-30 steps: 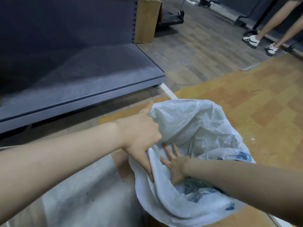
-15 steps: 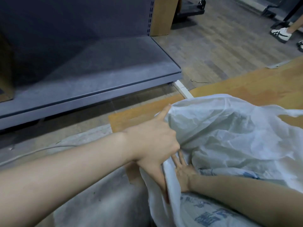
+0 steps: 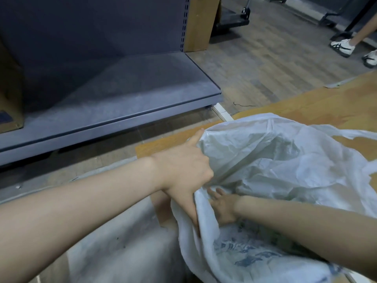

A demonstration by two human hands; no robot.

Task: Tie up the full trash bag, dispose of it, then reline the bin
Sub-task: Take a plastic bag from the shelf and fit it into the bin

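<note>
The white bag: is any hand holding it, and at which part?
The left hand grips the white bag at the near-left edge of its open mouth. The right hand reaches inside, fingers spread, holding nothing visible.

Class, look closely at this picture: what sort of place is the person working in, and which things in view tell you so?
Probably a shop being fitted out or cleared. A bare grey retail shelving unit with a slotted upright stands empty, a flat platform trolley is parked behind it, and loose boards lie on the worn wooden floor.
</note>
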